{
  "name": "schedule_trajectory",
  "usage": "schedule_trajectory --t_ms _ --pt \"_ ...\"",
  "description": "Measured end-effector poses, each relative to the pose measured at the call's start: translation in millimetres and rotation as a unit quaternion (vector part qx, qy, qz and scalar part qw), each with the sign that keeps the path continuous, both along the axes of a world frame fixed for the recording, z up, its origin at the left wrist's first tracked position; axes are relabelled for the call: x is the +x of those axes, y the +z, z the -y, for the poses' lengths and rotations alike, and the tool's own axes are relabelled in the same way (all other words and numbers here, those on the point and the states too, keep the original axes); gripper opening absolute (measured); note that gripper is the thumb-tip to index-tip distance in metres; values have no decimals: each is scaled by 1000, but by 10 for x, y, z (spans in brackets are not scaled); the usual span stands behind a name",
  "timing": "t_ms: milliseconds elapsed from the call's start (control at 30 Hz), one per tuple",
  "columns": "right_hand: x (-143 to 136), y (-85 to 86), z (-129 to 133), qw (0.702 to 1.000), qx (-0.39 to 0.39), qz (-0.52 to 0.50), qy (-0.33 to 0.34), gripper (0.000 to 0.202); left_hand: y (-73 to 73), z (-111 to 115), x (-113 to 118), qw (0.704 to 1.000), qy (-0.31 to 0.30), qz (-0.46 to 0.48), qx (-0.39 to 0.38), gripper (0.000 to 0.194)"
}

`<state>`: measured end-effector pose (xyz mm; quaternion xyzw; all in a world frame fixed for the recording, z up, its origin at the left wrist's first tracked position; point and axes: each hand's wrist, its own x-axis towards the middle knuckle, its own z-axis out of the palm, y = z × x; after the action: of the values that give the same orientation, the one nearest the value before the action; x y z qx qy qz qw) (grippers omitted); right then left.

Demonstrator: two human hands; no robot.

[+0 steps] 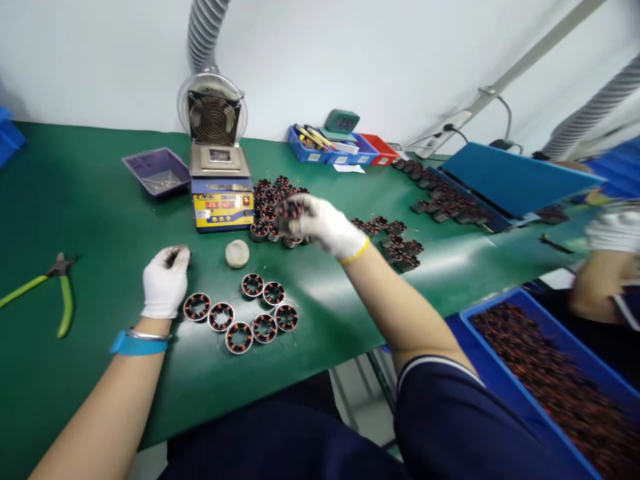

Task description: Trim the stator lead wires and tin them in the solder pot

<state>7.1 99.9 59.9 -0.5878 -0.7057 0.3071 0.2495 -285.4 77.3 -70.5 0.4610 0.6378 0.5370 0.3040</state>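
My right hand point(325, 227), in a white glove, grips a wound motor stator point(290, 210) above a cluster of similar stators point(269, 199) beside the solder pot point(223, 203). Motion blurs that hand's fingertips. Resting on the green table, my gloved left hand point(166, 281) has its fingers curled together; anything between them is hidden. Several ring-shaped stators with copper windings, among them a front stator point(239, 338), lie just right of it. A round pale block point(237, 254) sits between my hands.
Green-handled cutters point(61, 267) lie at the left. A purple tray point(157, 170) stands beside the solder pot. More stators point(393, 243) and a tilted blue panel point(515, 180) are at the right. A full blue bin point(550, 373) is near a co-worker's gloved hand point(614, 230).
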Motion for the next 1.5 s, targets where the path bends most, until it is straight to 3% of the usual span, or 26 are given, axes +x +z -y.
schedule_trajectory --t_ms 67,167,233,300,367,400,467,533,600,700,833,933,1000,1067,1100,1167,1267,1333,1400,1500 --pt "177 -369 426 998 -32 -61 3 54 -32 -12 -18 1000 3 5 1 29" --pt "343 -764 869 999 39 -2 20 52 -42 -20 -31 1000 12 12 10 21" --pt "415 -848 1025 995 64 42 65 52 -20 -21 -27 1000 18 18 10 18" --pt "497 -800 1081 991 37 63 113 63 16 -22 -15 999 23 22 7 16" --pt "600 -695 1034 990 18 81 113 76 61 -19 0 999 24 25 2 15" --pt "652 -651 968 991 33 97 81 77 87 -15 8 999 25 26 -3 13" --pt "731 -615 757 981 111 155 -16 71 147 1 21 999 21 27 -15 10" --pt "761 -660 483 948 183 246 -83 60 212 28 29 999 13 28 -30 9" --pt "752 -745 234 925 197 314 -83 49 269 60 32 998 2 34 -45 12" --pt "721 -824 81 918 194 339 -68 28 325 97 24 997 -12 54 -59 12" --pt "623 -684 349 921 250 292 -62 16 439 151 9 996 26 88 -16 11" --pt "331 -435 652 914 371 164 19 19 632 287 37 983 63 140 98 12" --pt "12 -270 783 899 418 84 102 19 767 440 103 974 2 177 140 24" --pt "-349 -152 845 886 429 52 169 18 846 604 199 961 -134 227 89 47" --pt "-521 -119 862 882 429 56 187 19 855 674 247 944 -197 260 41 56" --pt "-808 -105 902 884 418 92 187 22 824 766 321 913 -253 318 -22 59" --pt "-1000 -145 1036 916 364 105 132 29 752 787 343 909 -208 362 -6 46" --pt "-973 -130 1140 949 295 43 105 33 747 768 318 912 -166 374 6 44" --pt "-893 -45 1181 967 232 -53 84 33 779 761 292 910 -153 386 -10 48" --pt "-820 161 1044 967 206 -135 64 31 827 789 278 906 -174 384 -42 55"
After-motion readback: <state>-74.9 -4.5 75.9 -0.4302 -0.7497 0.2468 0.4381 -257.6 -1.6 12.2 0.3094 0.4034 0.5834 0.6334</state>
